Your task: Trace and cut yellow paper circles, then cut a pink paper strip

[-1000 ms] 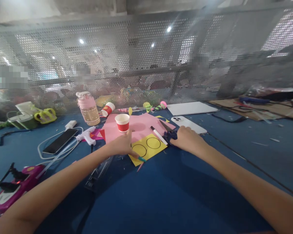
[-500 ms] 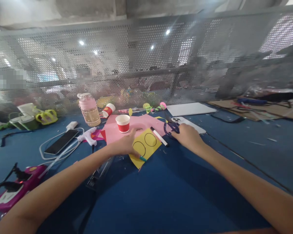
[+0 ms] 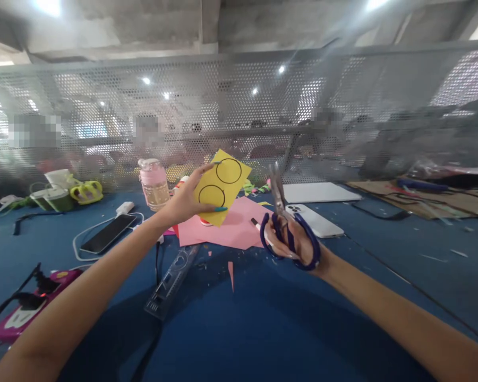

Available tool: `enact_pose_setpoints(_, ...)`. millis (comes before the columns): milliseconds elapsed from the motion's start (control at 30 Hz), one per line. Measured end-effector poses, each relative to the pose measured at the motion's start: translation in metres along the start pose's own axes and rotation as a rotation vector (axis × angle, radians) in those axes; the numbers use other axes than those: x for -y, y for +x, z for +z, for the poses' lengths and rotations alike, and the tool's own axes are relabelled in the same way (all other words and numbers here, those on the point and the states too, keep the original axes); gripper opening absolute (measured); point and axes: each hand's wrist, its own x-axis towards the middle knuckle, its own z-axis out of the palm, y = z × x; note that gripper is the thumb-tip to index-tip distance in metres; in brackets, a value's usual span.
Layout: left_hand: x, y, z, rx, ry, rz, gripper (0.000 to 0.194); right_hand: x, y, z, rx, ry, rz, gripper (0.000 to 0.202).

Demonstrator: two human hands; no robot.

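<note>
My left hand [image 3: 185, 200] grips a piece of yellow paper [image 3: 228, 192] by its left side, thumb on the front face. Two circles are drawn on it in black, and it is raised above the table. In my right hand [image 3: 297, 241] are scissors [image 3: 278, 196] with dark blue handles; my fingers sit in the loops and the blades point up. Below the yellow paper lies pink paper [image 3: 245, 225], with a paper cup mostly hidden behind the yellow piece. A marker [image 3: 256, 224] is partly covered by the scissors.
A clear ruler [image 3: 171, 281] and a pink scrap [image 3: 231, 276] lie on the blue table. At left are a phone [image 3: 107, 233], a magenta power strip [image 3: 27, 313] and a pink-topped bottle [image 3: 154, 185]. A white phone [image 3: 316, 220] lies beyond my right hand, near cardboard [image 3: 434, 199].
My left hand has lifted the yellow paper off the table. My right hand has picked up the scissors and turned them upright. The view has tilted up slightly.
</note>
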Motion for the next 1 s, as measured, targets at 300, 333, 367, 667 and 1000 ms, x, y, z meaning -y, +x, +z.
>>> enact_pose_setpoints(300,-0.004,-0.002,-0.001,-0.044,-0.048,-0.042,0.083,0.008,-0.011,0.007,0.068,0.041,0.124,0.057)
enact_pose_setpoints(333,-0.004,-0.002,-0.003,-0.060,-0.057,-0.025,0.083,0.007,-0.011,0.006,0.062,0.047,0.126,0.058)
enact_pose_setpoints(367,-0.003,-0.002,-0.003,-0.069,-0.067,-0.012,0.083,0.005,-0.011,0.006,0.064,0.049,0.130,0.058)
enact_pose_setpoints(667,-0.005,-0.006,0.008,0.142,-0.114,-0.029,0.079,0.011,-0.014,0.010,0.065,-0.067,0.168,0.060)
enact_pose_setpoints(1000,-0.004,-0.007,0.012,0.204,-0.093,-0.032,0.081,0.008,-0.015,0.007,0.078,-0.159,0.153,0.050)
